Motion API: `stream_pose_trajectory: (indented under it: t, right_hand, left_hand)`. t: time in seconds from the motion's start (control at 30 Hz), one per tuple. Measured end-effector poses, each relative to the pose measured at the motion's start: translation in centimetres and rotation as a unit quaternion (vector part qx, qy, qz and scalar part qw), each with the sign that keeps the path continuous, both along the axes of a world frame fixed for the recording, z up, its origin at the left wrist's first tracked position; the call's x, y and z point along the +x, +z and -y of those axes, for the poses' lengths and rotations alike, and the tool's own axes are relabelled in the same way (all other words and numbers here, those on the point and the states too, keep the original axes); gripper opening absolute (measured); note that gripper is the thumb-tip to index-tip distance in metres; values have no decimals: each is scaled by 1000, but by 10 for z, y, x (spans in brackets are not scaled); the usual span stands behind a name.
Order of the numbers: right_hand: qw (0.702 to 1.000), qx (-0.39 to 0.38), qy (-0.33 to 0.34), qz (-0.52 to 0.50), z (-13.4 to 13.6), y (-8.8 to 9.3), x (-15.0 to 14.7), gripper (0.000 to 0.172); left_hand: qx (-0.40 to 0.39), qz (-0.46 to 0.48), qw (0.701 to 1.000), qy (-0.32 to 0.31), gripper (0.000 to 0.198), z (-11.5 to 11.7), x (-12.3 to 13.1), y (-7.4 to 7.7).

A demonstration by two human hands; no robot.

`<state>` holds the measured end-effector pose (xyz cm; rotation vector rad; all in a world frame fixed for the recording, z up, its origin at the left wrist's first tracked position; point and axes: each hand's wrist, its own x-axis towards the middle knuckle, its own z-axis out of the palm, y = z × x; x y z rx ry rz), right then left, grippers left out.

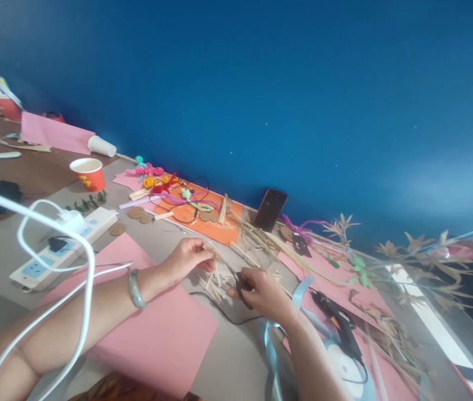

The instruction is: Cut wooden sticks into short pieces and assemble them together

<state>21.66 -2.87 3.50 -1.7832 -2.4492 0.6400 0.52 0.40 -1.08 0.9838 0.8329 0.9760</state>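
My right hand (257, 287) is closed around the dark handles of a pair of scissors (242, 289), whose blades point up and left. Close to the blade tips, my left hand (192, 256) pinches a thin pale piece of dry straw; the fingers hide most of it. Beneath both hands lies a loose heap of short cut straw pieces (217, 287). A large pink paper sheet (156, 340) is spread under my left forearm, which wears a pale green bangle (137, 288).
White cables cross in front of a power strip (102, 223) on the left, near a red paper cup (93, 181). Against the blue wall leans a phone (270, 209). Orange paper (194, 223) bears craft bits. A black glue gun (339, 323) and blue ribbon (272, 356) lie right.
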Motion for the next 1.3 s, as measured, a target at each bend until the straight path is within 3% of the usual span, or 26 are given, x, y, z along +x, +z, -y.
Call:
stream_pose_trajectory:
  t: [0.33,0.67,1.3]
  right_hand:
    - [997,34,-6,70,-2,-3,6,35]
    - [991,44,-27,124,-3,-1,7,35]
    - [990,56,-22,128,-2,-1,3,35]
  left_hand:
    - [-15,-2,1000,-7,25,1,-1,5]
    - [-13,-14,1000,-10,26,-1,-2,-1]
    - [-38,-19,999,-27,26,4,0,2]
